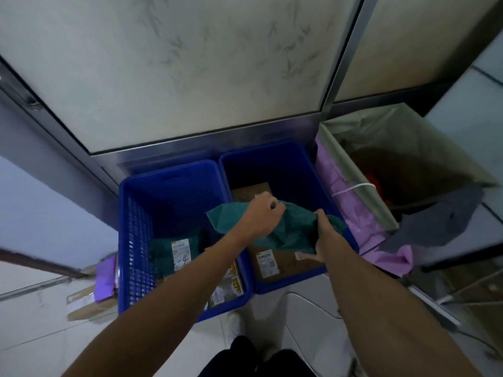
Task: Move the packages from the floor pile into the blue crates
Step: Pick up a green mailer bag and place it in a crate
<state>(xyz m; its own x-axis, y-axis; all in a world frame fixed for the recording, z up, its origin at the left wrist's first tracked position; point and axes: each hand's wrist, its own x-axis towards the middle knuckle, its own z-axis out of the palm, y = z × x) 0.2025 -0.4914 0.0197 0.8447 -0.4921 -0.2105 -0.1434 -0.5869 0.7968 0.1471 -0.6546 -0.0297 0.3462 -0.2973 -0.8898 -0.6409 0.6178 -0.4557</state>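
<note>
Dark-trousered legs (261, 360) at bottom edge, below right-hand blue plastic crate (272, 167). Far left of that crate: purple and cardboard packages (104, 278) on floor. Just left of it: second blue perforated crate (136, 240), green labelled mailer (163, 254) inside. Over its opening: crumpled green plastic mailer bag (294, 229); left hand (262, 213) grips top, right hand (324, 235) grips right edge, hands apart. Inside it: brown cardboard boxes (288, 268). Just right: white bin with purple liner (359, 172).

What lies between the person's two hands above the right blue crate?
The head view shows a crumpled green package between the left hand and the right hand; both hands grip it above the right blue crate.
</note>
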